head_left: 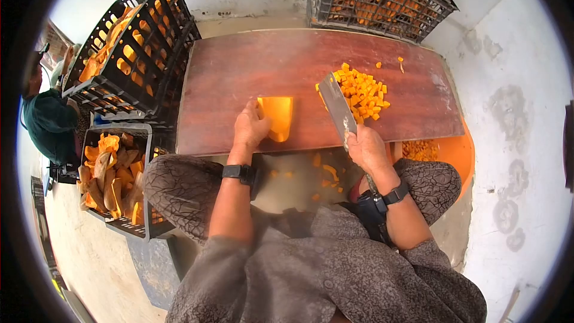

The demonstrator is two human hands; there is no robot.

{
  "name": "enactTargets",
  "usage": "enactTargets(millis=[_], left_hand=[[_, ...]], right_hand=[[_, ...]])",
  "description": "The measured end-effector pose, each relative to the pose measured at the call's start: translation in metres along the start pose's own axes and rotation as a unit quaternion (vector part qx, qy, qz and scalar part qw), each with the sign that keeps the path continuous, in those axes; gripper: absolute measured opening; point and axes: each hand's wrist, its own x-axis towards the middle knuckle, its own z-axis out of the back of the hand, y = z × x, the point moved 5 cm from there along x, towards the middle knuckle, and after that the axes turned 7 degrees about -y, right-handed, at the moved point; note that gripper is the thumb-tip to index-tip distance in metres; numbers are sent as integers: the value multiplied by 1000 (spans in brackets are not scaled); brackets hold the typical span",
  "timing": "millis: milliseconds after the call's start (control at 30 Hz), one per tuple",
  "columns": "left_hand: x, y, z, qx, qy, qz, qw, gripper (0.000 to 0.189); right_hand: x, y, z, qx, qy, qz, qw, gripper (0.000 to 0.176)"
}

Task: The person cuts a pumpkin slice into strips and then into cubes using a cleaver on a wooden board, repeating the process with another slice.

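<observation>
My left hand [250, 124] is closed on the left edge of a smooth orange pumpkin piece [279, 121], which lies on the reddish-brown board [227, 78]. In my right hand [368, 148] is the handle of a cleaver [336, 106]. Its broad grey blade points up and to the left, against the near-left side of a heap of pumpkin cubes [366, 91]. A few loose bits lie beyond the heap. My fingertips on the left are partly hidden behind the hand.
Black crates [134, 54] of pumpkin pieces stand at the left, a grey crate [148, 128] of pieces below them. More stacked crates [382, 0] stand behind the board. An orange tub [463, 155] with cubes sits under its right end. Another person [51, 122] is at far left.
</observation>
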Motion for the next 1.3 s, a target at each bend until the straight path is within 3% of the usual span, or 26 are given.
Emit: enactTargets(millis=[233, 333, 400, 533, 700, 1033, 1300], left_hand=[[-5, -11, -5, -51, 69, -36, 996, 49], [-12, -34, 3, 0, 56, -82, 995, 48], [-12, -41, 4, 19, 5, -172, 985, 47], [-20, -51, 3, -29, 79, -132, 988, 64], [-30, -55, -2, 84, 78, -210, 971, 73], [-37, -63, 2, 72, 67, -233, 968, 71], [-42, -70, 3, 60, 125, -219, 966, 63]], right_hand=[[-1, 0, 0, 8, -11, 9, 1000, 25], [-3, 0, -1, 10, -20, 16, 1000, 24], [-3, -2, -3, 11, -23, 16, 1000, 24], [-3, 0, -1, 3, -25, 12, 1000, 23], [-4, 1, -2, 1, -17, -1, 1000, 23], [-13, 19, 5, 50, -12, 18, 999, 28], [-19, 49, 14, 15, 11, 38, 999, 26]])
